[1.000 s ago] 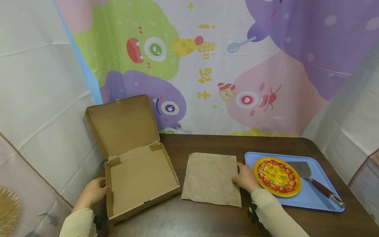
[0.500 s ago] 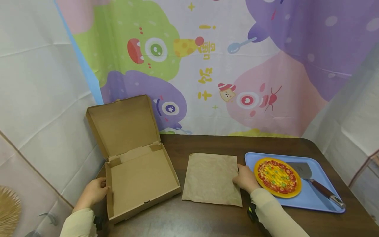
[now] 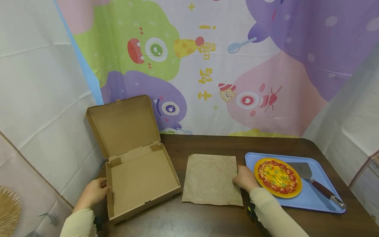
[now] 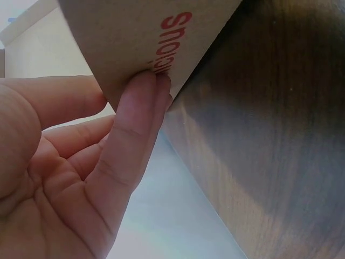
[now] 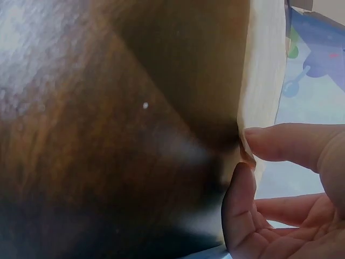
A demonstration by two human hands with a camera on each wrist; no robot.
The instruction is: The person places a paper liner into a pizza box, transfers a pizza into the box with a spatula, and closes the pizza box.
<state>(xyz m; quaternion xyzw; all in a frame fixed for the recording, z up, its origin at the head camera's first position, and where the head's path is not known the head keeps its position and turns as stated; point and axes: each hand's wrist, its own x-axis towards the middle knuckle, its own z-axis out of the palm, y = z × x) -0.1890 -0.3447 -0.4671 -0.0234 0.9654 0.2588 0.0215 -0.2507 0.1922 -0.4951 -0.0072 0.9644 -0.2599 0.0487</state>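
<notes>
An open cardboard pizza box [image 3: 142,182] stands on the left of the table, its lid [image 3: 124,126] tipped back. My left hand [image 3: 92,194] pinches the box's left side wall [image 4: 145,32], thumb on the inner face and fingers on the outer face with red lettering. A square of brown paper [image 3: 211,179] lies to the right of the box. At its right edge, my right hand [image 3: 246,178] pinches the paper between thumb and fingers. In the right wrist view, the paper's edge [image 5: 261,70] stands off the table above its shadow.
A blue tray [image 3: 311,202] at the right holds a toy pizza [image 3: 278,177] on a yellow base and a pizza server [image 3: 318,187] with a wooden handle. Behind the dark wooden table [image 3: 177,217] hangs a cartoon curtain [image 3: 204,121]. A white cloth wall [image 3: 44,98] borders the left side.
The paper's right side has shifted very slightly and looks a little smoother, with my right hand still at its edge. The left hand, box and tray stay in place.
</notes>
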